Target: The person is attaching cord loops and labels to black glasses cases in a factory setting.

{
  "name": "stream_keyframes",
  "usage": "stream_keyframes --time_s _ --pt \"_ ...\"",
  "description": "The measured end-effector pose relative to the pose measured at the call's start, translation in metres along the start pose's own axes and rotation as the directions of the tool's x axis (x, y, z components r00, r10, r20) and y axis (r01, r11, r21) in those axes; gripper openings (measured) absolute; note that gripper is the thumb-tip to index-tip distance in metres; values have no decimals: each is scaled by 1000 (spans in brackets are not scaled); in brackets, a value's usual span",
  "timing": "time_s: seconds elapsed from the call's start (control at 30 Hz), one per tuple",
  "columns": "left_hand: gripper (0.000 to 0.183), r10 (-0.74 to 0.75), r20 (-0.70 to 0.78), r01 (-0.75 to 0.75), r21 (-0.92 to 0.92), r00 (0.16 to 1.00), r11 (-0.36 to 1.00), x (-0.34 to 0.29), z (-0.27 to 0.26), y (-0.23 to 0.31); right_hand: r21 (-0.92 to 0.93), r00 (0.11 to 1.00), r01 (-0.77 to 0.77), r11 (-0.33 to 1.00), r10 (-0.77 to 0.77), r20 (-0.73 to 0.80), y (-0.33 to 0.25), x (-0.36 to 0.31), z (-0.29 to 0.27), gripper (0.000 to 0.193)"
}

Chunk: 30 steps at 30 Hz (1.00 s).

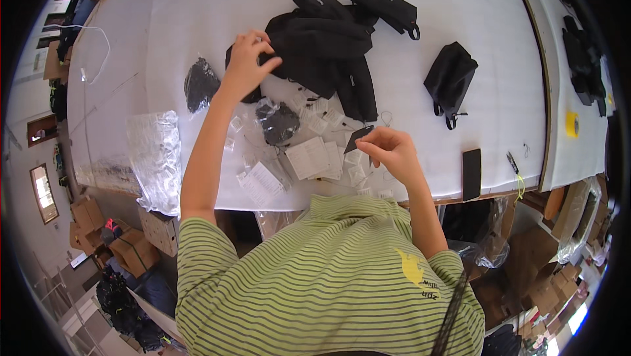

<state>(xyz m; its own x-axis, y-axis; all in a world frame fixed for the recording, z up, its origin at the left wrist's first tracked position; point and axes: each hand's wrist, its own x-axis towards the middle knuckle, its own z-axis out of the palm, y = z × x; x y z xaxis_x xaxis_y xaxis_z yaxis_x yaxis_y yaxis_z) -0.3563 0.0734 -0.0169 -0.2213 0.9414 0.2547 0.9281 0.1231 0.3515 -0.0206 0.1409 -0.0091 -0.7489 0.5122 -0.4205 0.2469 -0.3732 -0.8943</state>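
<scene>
My left hand [250,64] is over the left side of a heap of black pouches [322,37], thumb and fingers apart, nothing visible gripped in it. Between the thumb and fingers of my right hand [392,154] is a small black tag [357,138], held just below the heap's lower end. Left of that hand lie white printed cards [307,159] and several small clear packets [319,124]. A clear plastic bag with black contents [277,122] rests between my forearms. Another such bag [200,85] lies left of my left wrist.
One black pouch [451,80] stands apart on the white table [486,14]. Near the front edge are a dark phone [471,174] and a small tool with a yellow-green cord [514,165]. A stack of clear plastic sleeves [154,159] hangs over the edge. Yellow tape [572,124] lies far right.
</scene>
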Motion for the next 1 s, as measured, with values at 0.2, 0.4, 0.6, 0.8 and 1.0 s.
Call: stream_keyframes --time_s 0.2,0.4,0.6,0.8,1.0 --pt "21 -371 369 522 -568 852 636 -85 -21 119 -163 986 62 985 -86 -143 30 -18 37 13" --pt "25 -380 595 669 -738 708 92 -147 5 172 -504 962 176 845 -256 -93 38 -49 53 12" --pt "22 -481 512 658 -725 712 202 -178 24 197 -608 926 248 754 -369 -80 55 -77 57 11" --pt "11 -514 342 598 -630 787 496 -184 20 217 -570 893 298 765 -434 -116 61 -90 56 10" --pt "10 -605 84 366 -859 792 359 -187 20 232 105 966 255 961 -247 -81 59 -95 40 12"
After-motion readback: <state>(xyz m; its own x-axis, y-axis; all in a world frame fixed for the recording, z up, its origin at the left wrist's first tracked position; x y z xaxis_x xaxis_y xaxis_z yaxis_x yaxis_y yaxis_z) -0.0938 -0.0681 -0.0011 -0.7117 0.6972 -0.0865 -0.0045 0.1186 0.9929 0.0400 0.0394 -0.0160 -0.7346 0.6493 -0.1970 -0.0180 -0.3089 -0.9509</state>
